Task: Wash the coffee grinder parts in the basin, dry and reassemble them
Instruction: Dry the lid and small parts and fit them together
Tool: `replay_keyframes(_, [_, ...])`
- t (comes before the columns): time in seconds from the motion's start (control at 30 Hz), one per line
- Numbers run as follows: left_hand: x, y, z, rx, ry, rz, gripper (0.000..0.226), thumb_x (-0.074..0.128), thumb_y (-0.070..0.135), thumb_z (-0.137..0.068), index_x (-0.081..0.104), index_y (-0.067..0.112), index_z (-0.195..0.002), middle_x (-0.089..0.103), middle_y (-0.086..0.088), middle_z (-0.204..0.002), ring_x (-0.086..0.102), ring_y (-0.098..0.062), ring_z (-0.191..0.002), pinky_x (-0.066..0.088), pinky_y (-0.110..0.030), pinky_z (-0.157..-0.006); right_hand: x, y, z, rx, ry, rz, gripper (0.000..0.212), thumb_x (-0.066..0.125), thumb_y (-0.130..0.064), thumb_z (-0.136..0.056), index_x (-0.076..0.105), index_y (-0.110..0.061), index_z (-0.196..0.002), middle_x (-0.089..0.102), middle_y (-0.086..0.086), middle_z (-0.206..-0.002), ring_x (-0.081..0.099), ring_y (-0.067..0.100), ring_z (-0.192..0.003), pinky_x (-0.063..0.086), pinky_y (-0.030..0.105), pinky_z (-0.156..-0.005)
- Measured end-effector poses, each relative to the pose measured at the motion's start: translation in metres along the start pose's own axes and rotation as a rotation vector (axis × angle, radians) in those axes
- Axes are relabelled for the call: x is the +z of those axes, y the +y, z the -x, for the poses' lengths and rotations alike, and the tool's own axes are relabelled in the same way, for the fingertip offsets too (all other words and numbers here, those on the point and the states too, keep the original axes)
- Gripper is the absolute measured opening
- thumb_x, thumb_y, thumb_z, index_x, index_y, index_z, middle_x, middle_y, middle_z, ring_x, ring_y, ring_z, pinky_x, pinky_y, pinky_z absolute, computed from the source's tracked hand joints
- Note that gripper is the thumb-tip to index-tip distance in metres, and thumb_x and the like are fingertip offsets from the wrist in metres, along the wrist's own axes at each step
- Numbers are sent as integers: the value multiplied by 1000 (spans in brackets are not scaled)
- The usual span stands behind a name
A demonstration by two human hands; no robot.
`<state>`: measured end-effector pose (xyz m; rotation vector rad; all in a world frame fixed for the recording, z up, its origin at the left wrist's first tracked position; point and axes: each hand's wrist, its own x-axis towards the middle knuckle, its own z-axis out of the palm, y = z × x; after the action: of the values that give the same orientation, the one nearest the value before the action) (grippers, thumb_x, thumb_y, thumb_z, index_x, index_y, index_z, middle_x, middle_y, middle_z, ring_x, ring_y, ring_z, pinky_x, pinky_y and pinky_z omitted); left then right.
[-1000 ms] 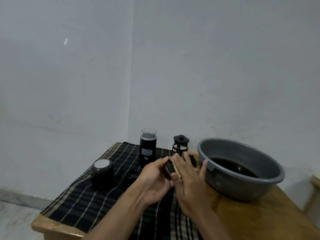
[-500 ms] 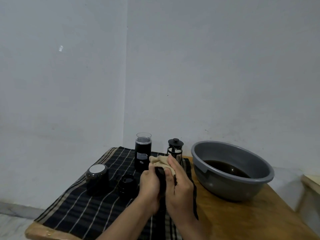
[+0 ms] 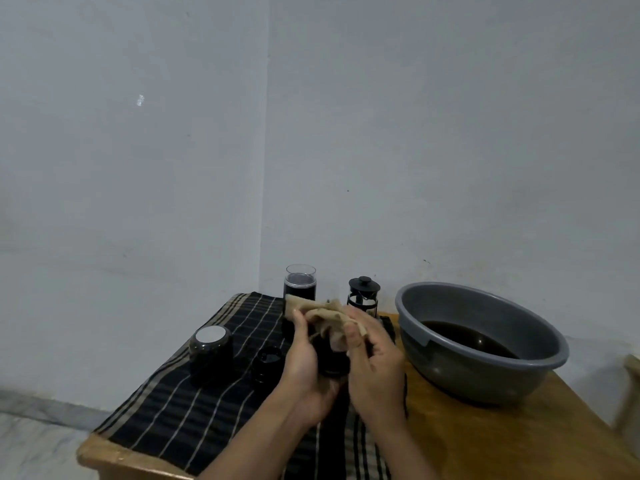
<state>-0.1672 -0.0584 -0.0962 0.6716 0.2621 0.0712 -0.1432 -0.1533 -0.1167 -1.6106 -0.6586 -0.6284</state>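
My left hand (image 3: 304, 368) grips a black cylindrical grinder part (image 3: 330, 358) above the striped cloth. My right hand (image 3: 372, 362) holds a beige rag (image 3: 325, 315) pressed over the top of that part. A black grinder body with a clear cup (image 3: 300, 287) stands at the back. A round black part with a white top (image 3: 211, 353) and a small black ring-shaped part (image 3: 266, 363) sit on the cloth to the left. The grey basin (image 3: 485, 375) with dark water stands at the right.
A black striped cloth (image 3: 180, 420) covers the left half of the wooden table (image 3: 502, 441). A small black French press (image 3: 363, 296) stands behind my hands. Walls meet in a corner behind the table; the table's left and front edges are near.
The beige rag has come up over the black part, and my right hand now wraps it round the top. Both hands have lifted slightly; the camera tilted.
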Motion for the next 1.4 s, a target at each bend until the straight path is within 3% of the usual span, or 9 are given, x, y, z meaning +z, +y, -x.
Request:
replay_keyframes(0.13, [7,7,2,86,43,-125,94,29,81,-90,70,0,-114,76,-24,-104,76,-34,-94,56,-46,-91,-15,24,-6,-370,-227,584,34,46,-39,-102,70,-27,-124,64,-17,-129,55,5,-122,50,36,-103])
replay_keyframes(0.23, [13,6,1,182,141,-329,83,26,74,-95,69,5,-110,78,-16,-87,75,-30,-89,57,-45,-90,-15,16,-4,-257,-257,790,42,32,-47,-101,72,-36,-110,65,-23,-114,51,10,-101,44,36,-84])
replay_keyframes(0.4, [7,-6,-9,372,209,-585,89,24,84,-81,63,20,-128,69,-4,-124,64,-20,-118,48,-44,-109,-4,-1,10,295,-297,141,35,43,-31,-106,66,-33,-80,68,-14,-75,63,-1,-75,45,22,-71])
replay_keyframes(0.6, [-8,-3,-21,368,149,-691,91,25,89,-77,57,27,-137,62,-2,-134,57,-20,-126,43,-47,-113,-13,-5,5,734,-73,-462,43,40,-33,-108,75,-8,-100,78,12,-93,76,25,-90,57,41,-83])
replay_keyframes(0.77, [-22,19,-20,166,249,-390,40,32,33,-107,62,9,-120,64,-8,-68,62,-18,-61,51,-29,-57,-39,35,-1,571,-14,239,46,40,-39,-106,65,-11,-79,68,8,-77,64,23,-73,54,43,-72])
replay_keyframes(0.87, [-32,29,-26,70,217,-407,37,36,10,-97,63,8,-123,67,-20,-107,64,-33,-91,52,-43,-73,-54,56,-1,663,-278,524,37,41,-36,-107,65,-14,-89,63,-1,-83,59,12,-77,53,45,-79])
replay_keyframes(0.97, [-36,36,-35,79,205,-518,39,36,-2,-99,66,10,-120,67,-22,-120,65,-38,-105,55,-46,-81,-58,57,-8,597,-449,995,35,44,-47,-102,55,-30,-130,56,-7,-128,51,14,-121,42,43,-104])
replay_keyframes(1.23, [-8,81,-64,227,81,-563,26,58,-5,-98,65,-6,-123,72,-21,-103,71,-25,-81,59,-31,-58,5,6,-75,157,-464,350,65,82,-39,-81,55,-31,-139,56,-13,-120,58,0,-95,45,15,-80])
replay_keyframes(1.4, [12,128,-87,391,134,-708,30,69,1,-94,61,-8,-121,70,-21,-103,68,-18,-66,56,-26,-54,43,-1,-126,80,-365,334,33,79,-33,-85,72,-24,-116,64,-12,-100,61,6,-87,45,23,-73])
